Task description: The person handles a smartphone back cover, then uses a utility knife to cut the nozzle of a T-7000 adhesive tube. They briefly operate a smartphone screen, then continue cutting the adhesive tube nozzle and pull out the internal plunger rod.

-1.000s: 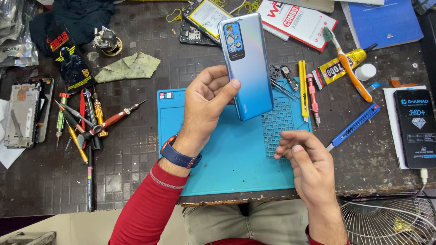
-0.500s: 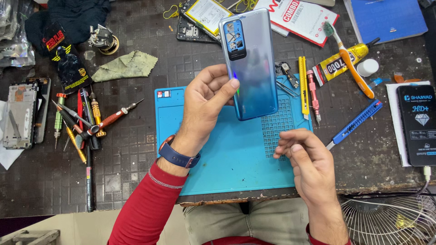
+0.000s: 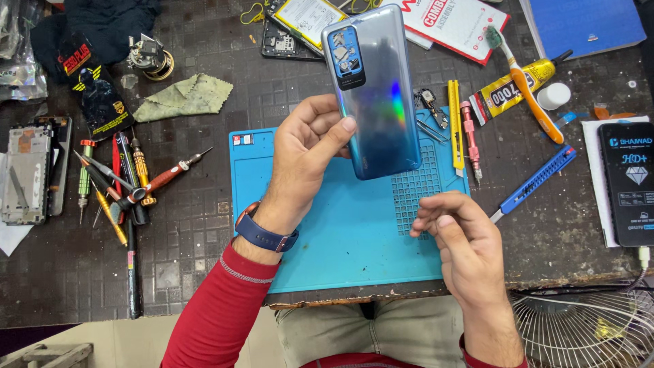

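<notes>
My left hand (image 3: 310, 153) grips a blue smartphone (image 3: 375, 88) by its lower edge and holds it upright above the table, glossy back cover and camera block facing me. The thumb lies across the back cover. My right hand (image 3: 456, 238) hovers lower right over the blue work mat (image 3: 340, 238), fingers loosely pinched together; I cannot tell whether something small is between them. A blue watch sits on my left wrist.
A pile of screwdrivers (image 3: 119, 184) lies left of the mat, beside a phone frame (image 3: 30, 174). A green cloth (image 3: 180, 95) lies behind. Right of the mat are a yellow cutter (image 3: 455, 123), a toothbrush (image 3: 528, 88), a glue tube (image 3: 514, 85), a blue knife (image 3: 538, 178) and a black box (image 3: 630, 180).
My left hand has tilted the phone slightly and drawn it a little nearer. My right hand has stayed over the mat, fingers still pinched.
</notes>
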